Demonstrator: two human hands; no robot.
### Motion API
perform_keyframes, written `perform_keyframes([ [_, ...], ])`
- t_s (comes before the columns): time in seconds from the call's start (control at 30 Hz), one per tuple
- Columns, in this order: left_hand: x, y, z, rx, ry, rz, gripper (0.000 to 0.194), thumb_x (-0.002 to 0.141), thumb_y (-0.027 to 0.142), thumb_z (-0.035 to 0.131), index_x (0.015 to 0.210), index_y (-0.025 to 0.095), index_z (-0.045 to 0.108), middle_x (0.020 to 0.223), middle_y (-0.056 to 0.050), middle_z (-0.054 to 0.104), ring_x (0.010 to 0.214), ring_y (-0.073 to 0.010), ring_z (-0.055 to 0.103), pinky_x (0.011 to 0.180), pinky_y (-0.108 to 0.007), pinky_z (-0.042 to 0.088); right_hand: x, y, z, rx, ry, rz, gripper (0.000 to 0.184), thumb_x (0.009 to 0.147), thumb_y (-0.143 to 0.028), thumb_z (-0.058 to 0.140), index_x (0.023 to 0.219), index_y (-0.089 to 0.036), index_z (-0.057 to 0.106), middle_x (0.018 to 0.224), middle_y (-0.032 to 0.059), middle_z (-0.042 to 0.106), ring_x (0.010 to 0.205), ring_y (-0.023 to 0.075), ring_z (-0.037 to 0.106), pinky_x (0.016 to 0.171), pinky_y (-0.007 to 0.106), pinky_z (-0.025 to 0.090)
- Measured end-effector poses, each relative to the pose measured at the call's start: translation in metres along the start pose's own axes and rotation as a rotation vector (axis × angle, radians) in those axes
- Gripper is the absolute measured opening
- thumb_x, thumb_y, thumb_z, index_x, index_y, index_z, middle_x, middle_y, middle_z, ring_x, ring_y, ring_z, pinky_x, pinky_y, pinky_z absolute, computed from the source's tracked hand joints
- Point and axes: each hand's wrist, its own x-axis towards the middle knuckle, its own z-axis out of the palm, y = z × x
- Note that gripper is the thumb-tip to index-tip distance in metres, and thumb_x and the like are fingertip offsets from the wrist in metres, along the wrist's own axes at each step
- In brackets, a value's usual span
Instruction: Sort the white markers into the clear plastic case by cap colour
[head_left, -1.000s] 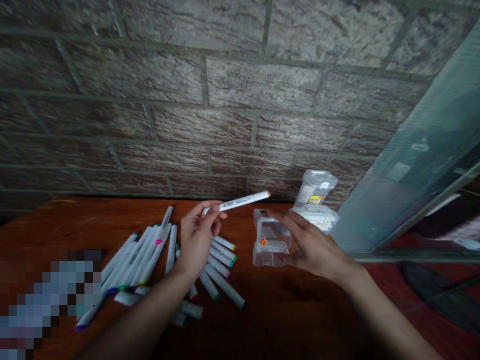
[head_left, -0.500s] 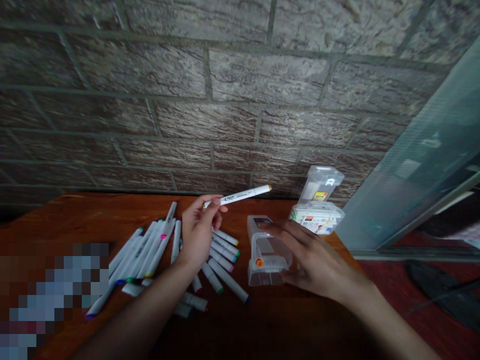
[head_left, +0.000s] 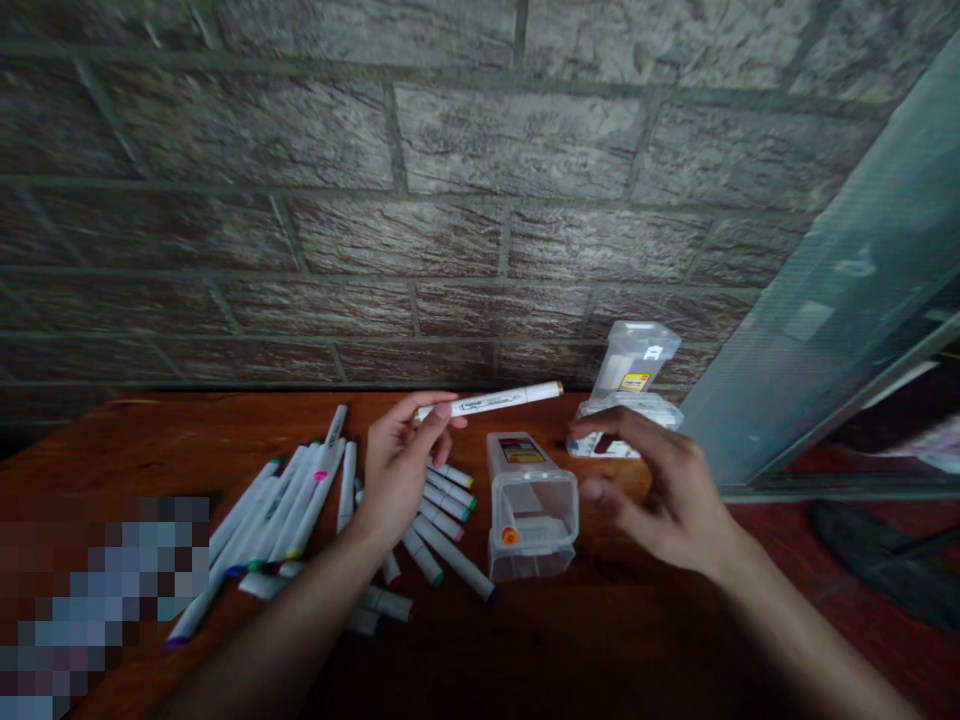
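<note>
One white marker [head_left: 499,400], ochre at both ends, print on barrel: held above the table [head_left: 645,640], tilted slightly up to the right. My left hand [head_left: 401,465] has it, thumb and fingers clamped on its near end. Clear case [head_left: 525,567] just right of it and lower, lying on its side, mouth toward me, coloured label [head_left: 523,450] on top. Orange marker end [head_left: 510,536] visible inside, lower left. My right hand [head_left: 671,490] is beside the case, thumb and forefinger spread apart, nothing between them; thumb tip near the rim. Loose markers [head_left: 442,520] fan out by my left wrist, caps yellow, green, pink, blue; bigger pile [head_left: 281,515] to the left, one lying across the top. Beyond my right hand, white box [head_left: 626,445], partly hidden by my forefinger; clear container [head_left: 637,350] upright behind. Brick wall [head_left: 450,230] at back, glass panel [head_left: 810,270] on the right. Lower left pixelated, can't tell.
</note>
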Motion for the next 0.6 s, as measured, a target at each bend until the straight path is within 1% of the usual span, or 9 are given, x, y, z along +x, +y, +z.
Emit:
perform_keyframes([
  [0.03,-0.001,0.001,0.000,0.001,-0.017,-0.007,0.021,0.092,0.035,0.075,0.104,0.018,0.075,0.084,-0.005,0.073,0.050,-0.0063,0.049,0.047,-0.020,0.034,0.005,0.004,-0.001,0.057,0.128,0.105,0.025,0.098,-0.040,0.066,0.112,-0.020,0.067,0.100,0.0091,0.072,0.088,0.0227,0.069,0.075,0.034,0.056],
  [0.07,-0.003,0.002,0.001,0.000,-0.036,-0.014,0.021,0.093,0.035,0.075,0.104,0.018,0.076,0.084,-0.005,0.074,0.050,-0.0062,0.049,0.048,-0.020,0.034,0.010,0.007,-0.001,0.125,0.222,0.212,0.026,0.101,-0.043,0.062,0.107,-0.019,0.066,0.090,0.0073,0.070,0.077,0.0198,0.067,0.064,0.030,0.053],
  [0.1,-0.004,0.002,0.001,-0.002,-0.055,-0.020,0.021,0.093,0.035,0.075,0.105,0.018,0.076,0.085,-0.005,0.074,0.051,-0.0062,0.049,0.048,-0.020,0.035,0.016,0.011,0.000,0.212,0.257,0.287,0.031,0.101,-0.047,0.060,0.109,-0.018,0.065,0.084,0.0060,0.069,0.071,0.0181,0.064,0.058,0.028,0.050],
  [0.13,-0.005,0.003,0.002,-0.004,-0.073,-0.021,0.021,0.094,0.035,0.074,0.106,0.018,0.076,0.085,-0.005,0.074,0.051,-0.0061,0.049,0.049,-0.020,0.035,0.021,0.013,0.003,0.307,0.233,0.339,0.037,0.101,-0.051,0.060,0.114,-0.017,0.064,0.082,0.0052,0.068,0.069,0.0177,0.064,0.054,0.027,0.049],
  [0.2,-0.008,0.005,0.003,0.002,-0.096,-0.022,0.022,0.094,0.036,0.073,0.107,0.018,0.076,0.086,-0.005,0.075,0.052,-0.0062,0.050,0.049,-0.019,0.036,0.029,0.015,0.010,0.517,0.098,0.386,0.049,0.099,-0.055,0.061,0.127,-0.014,0.060,0.078,0.0046,0.068,0.066,0.0176,0.064,0.051,0.025,0.046],
  [0.27,-0.009,0.007,0.005,0.030,-0.114,-0.031,0.024,0.094,0.037,0.074,0.107,0.017,0.076,0.085,-0.006,0.075,0.051,-0.0069,0.051,0.048,-0.020,0.037,0.031,0.015,0.019,0.672,0.040,0.377,0.053,0.096,-0.053,0.066,0.130,-0.013,0.061,0.080,0.0054,0.071,0.064,0.0160,0.063,0.050,0.024,0.044],
  [0.33,-0.010,0.010,0.007,0.073,-0.136,-0.053,0.026,0.091,0.038,0.075,0.104,0.016,0.076,0.081,-0.006,0.074,0.051,-0.0080,0.051,0.048,-0.020,0.039,0.029,0.015,0.026,0.729,0.092,0.350,0.045,0.093,-0.048,0.072,0.123,-0.014,0.067,0.078,0.0042,0.071,0.062,0.0135,0.060,0.049,0.022,0.040],
  [0.47,-0.013,0.015,0.013,0.137,-0.164,-0.074,0.027,0.090,0.038,0.076,0.103,0.015,0.076,0.074,-0.005,0.073,0.050,-0.0092,0.053,0.046,-0.020,0.041,0.016,0.012,0.031,0.732,0.176,0.338,0.022,0.091,-0.039,0.078,0.097,-0.017,0.077,0.073,0.0037,0.072,0.059,0.0111,0.057,0.050,0.021,0.039],
  [0.6,-0.018,0.018,0.015,0.149,-0.171,-0.051,0.021,0.092,0.037,0.074,0.100,0.017,0.077,0.070,-0.005,0.073,0.048,-0.0092,0.053,0.046,-0.019,0.041,0.007,0.006,0.029,0.715,0.203,0.301,0.016,0.089,-0.033,0.079,0.085,-0.018,0.080,0.067,0.0037,0.071,0.055,0.0114,0.057,0.048,0.021,0.039],
])
